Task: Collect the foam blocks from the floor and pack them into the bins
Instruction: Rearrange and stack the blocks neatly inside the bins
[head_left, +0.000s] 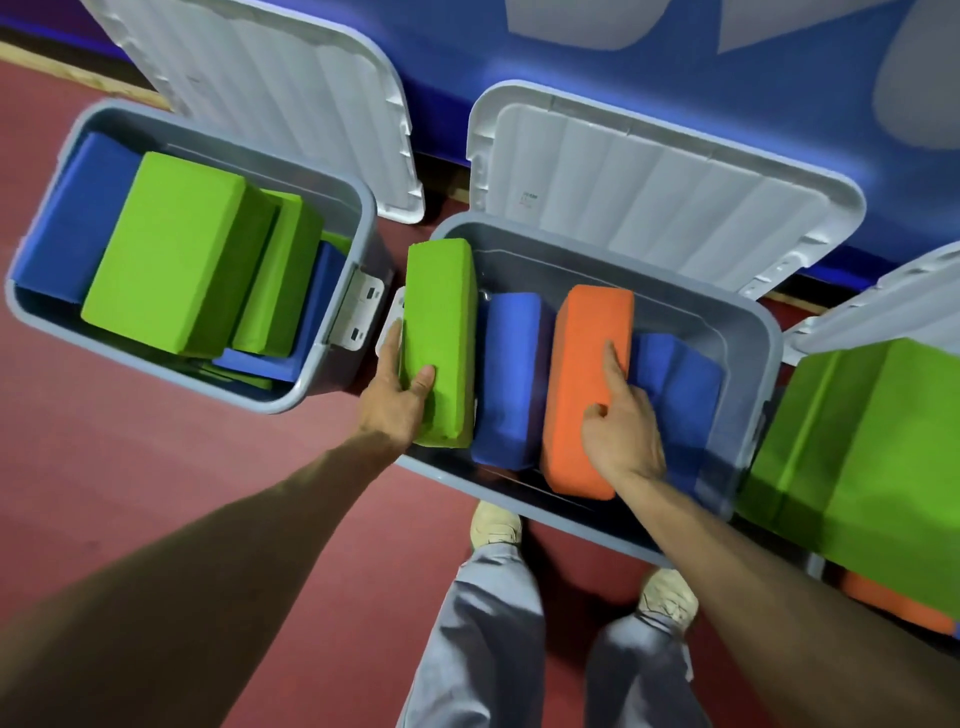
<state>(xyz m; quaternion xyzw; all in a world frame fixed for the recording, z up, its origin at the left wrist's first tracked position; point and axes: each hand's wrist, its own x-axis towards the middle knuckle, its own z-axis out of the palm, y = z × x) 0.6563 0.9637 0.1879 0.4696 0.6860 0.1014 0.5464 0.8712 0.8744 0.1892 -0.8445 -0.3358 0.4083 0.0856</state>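
Left hand (396, 402) grips green block (441, 332); right hand (626, 431) holds orange block (584, 374).

The left bin (368, 223) and middle bin (685, 296) stand side by side on the floor (130, 441), before the wall (623, 52); the left lid (270, 93) and middle lid (649, 182) lean open behind them; in the middle bin the leftmost block (441, 312) stands at the left end; the third block (587, 364) stands on edge between two others.

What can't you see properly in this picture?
All in the head view:
1. The far-right green block: cut off by the picture's right edge.
2. The orange block below it: mostly covered by that green block.
3. Bottom of the left bin: buried under blocks.
4. The red print on the middle lid: too small to read.
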